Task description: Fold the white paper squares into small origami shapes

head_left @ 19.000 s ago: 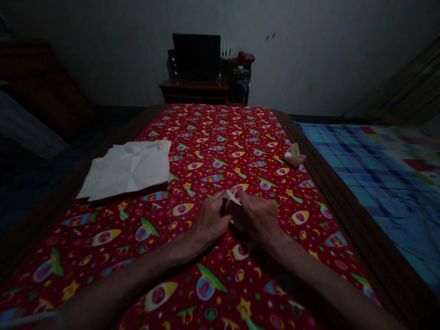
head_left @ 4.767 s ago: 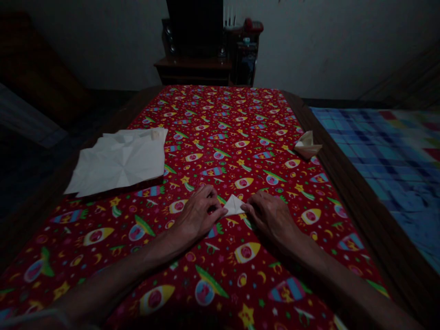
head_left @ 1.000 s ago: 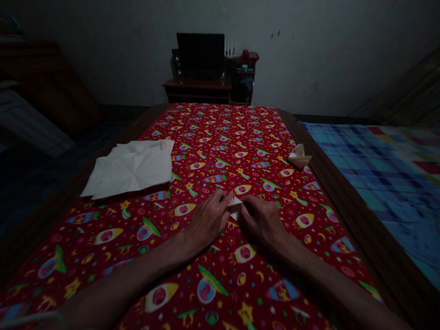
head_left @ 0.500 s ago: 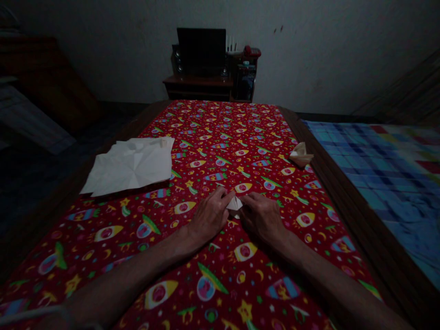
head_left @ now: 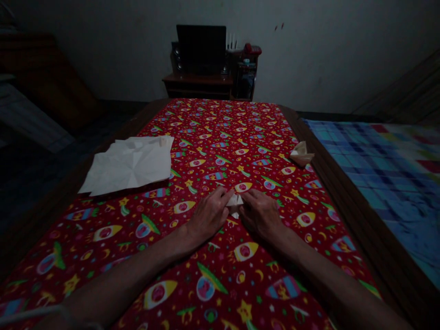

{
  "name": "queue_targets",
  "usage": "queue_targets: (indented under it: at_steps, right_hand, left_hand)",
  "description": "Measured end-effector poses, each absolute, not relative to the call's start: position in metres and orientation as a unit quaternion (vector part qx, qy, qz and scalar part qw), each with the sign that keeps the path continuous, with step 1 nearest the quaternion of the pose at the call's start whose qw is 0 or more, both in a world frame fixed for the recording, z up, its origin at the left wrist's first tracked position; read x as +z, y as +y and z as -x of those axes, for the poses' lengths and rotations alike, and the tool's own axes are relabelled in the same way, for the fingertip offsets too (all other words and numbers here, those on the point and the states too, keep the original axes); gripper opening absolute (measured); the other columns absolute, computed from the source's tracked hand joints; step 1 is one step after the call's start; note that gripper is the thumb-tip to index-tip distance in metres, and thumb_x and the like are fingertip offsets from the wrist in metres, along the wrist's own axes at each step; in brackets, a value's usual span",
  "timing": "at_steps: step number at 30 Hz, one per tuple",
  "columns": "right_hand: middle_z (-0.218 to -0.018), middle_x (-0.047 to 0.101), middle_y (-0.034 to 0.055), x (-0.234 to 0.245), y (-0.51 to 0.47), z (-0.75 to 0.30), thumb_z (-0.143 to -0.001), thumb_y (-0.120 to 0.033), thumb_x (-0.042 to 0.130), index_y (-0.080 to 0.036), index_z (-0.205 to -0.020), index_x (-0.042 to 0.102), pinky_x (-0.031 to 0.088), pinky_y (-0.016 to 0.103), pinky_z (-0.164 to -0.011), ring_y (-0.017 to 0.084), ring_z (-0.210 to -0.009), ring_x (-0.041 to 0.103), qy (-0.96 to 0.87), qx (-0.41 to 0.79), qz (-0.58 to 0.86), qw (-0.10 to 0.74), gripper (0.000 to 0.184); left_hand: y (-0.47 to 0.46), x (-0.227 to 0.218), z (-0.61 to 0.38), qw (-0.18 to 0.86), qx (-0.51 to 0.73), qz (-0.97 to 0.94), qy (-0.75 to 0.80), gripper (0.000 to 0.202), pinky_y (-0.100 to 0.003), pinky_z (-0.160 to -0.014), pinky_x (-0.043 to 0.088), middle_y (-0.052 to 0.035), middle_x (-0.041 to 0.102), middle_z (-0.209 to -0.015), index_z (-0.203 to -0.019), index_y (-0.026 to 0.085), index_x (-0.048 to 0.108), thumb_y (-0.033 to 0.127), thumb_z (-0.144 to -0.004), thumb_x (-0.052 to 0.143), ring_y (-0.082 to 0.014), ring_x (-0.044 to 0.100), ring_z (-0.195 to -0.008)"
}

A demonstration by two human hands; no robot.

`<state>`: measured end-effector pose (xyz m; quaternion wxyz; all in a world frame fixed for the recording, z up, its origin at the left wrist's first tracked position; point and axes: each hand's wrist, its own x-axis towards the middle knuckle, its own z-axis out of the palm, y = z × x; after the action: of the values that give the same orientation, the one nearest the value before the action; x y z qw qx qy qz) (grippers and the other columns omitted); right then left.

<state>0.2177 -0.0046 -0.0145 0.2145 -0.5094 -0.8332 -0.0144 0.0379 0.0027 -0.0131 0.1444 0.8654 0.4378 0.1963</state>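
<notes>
A small folded white paper piece lies on the red patterned tablecloth in the middle of the table. My left hand pinches its left side, fingers curled. My right hand presses and pinches its right side. Both hands rest on the cloth and cover most of the paper, so only a small white part shows between the fingertips.
A stack of creased white paper sheets lies at the left of the table. A finished folded paper figure sits near the right edge. A blue checked mat lies to the right. A dark cabinet with a screen stands against the far wall.
My hands have drawn closer together over the small paper, hiding more of it than half a second ago. The view has shifted slightly.
</notes>
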Motion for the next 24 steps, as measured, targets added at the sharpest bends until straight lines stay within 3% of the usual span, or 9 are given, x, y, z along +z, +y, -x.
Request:
queue_targets:
  at_steps: [4, 12, 18, 24]
  right_hand:
    - [-0.088, 0.064, 0.0076, -0.016, -0.004, -0.218, -0.081, -0.015, 0.049, -0.019, -0.104, 0.065, 0.036, 0.025, -0.058, 0.017, -0.072, 0.057, -0.838, -0.012, 0.482, 0.256, 0.028]
    - [-0.088, 0.066, 0.0107, -0.019, -0.006, -0.217, -0.083, -0.015, 0.047, -0.013, -0.103, 0.063, 0.045, 0.027, -0.062, 0.018, -0.073, 0.059, -0.837, 0.09, 0.438, 0.316, 0.026]
    - [-0.092, 0.068, 0.0062, -0.023, -0.008, -0.215, -0.081, -0.009, 0.047, -0.019, -0.108, 0.061, 0.049, 0.026, -0.068, 0.016, -0.078, 0.064, -0.797, 0.148, 0.419, 0.409, 0.032]
    - [-0.096, 0.068, 0.0085, -0.025, -0.009, -0.216, -0.077, -0.009, 0.048, -0.018, -0.11, 0.06, 0.05, 0.029, -0.071, 0.019, -0.083, 0.064, -0.802, 0.135, 0.427, 0.394, 0.036]
  left_hand:
    - [0.001, -0.013, -0.039, 0.128, 0.192, -0.872, 0.432, 0.048, -0.033, -0.083, 0.05, -0.0056, 0.047, -0.1, -0.124, 0.018, 0.043, 0.004, -0.078, 0.042, -0.0192, 0.05, -0.092]
    - [0.002, -0.019, -0.036, 0.107, 0.194, -0.865, 0.451, 0.061, -0.034, -0.082, 0.051, -0.007, 0.05, -0.103, -0.133, 0.017, 0.036, 0.003, -0.075, 0.044, -0.0197, 0.053, -0.091]
    - [0.001, -0.025, -0.034, 0.11, 0.235, -0.868, 0.424, 0.065, -0.034, -0.081, 0.051, -0.0071, 0.056, -0.103, -0.135, 0.018, 0.036, 0.0, -0.074, 0.043, -0.0191, 0.057, -0.09]
    - [0.0, -0.027, -0.036, 0.139, 0.254, -0.863, 0.415, 0.061, -0.033, -0.078, 0.053, -0.0087, 0.059, -0.102, -0.134, 0.016, 0.04, 0.001, -0.075, 0.044, -0.0192, 0.06, -0.089]
